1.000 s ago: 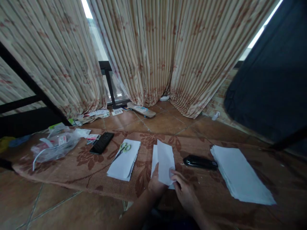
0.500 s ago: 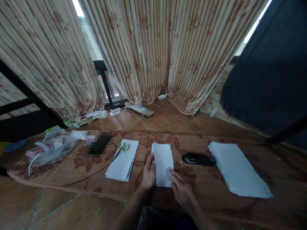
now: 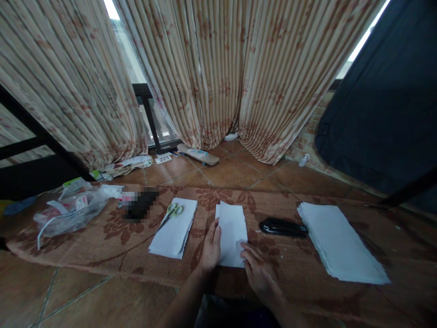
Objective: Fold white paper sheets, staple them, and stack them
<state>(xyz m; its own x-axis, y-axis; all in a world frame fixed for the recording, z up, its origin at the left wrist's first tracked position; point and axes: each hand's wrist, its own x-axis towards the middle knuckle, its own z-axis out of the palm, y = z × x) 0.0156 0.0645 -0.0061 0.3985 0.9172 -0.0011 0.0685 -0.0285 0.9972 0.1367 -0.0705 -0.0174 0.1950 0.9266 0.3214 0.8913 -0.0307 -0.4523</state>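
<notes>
A folded sheet of white paper (image 3: pixel 232 232) lies in front of me on the patterned cloth. My left hand (image 3: pixel 210 248) grips its left edge, thumb uppermost. At the lower right edge, my right hand (image 3: pixel 258 269) has its fingertips closed on the paper. To the left, scissors with green-and-white handles (image 3: pixel 175 210) rest on a stack of folded paper (image 3: pixel 177 239). A black stapler (image 3: pixel 282 227) lies right of the held paper, its end close to a larger stack of white sheets (image 3: pixel 343 243).
A clear plastic bag (image 3: pixel 73 212) with things inside and a blurred dark object (image 3: pixel 140 206) lie on the left of the cloth (image 3: pixel 112 255). Beyond it, a skateboard (image 3: pixel 198 156) is on the tiled floor below long curtains (image 3: pixel 218 82). A dark blue cover (image 3: pixel 382 105) stands at right.
Both hands keep nearly the same hold on the folded paper. The view has shifted very slightly; nothing else has visibly moved.
</notes>
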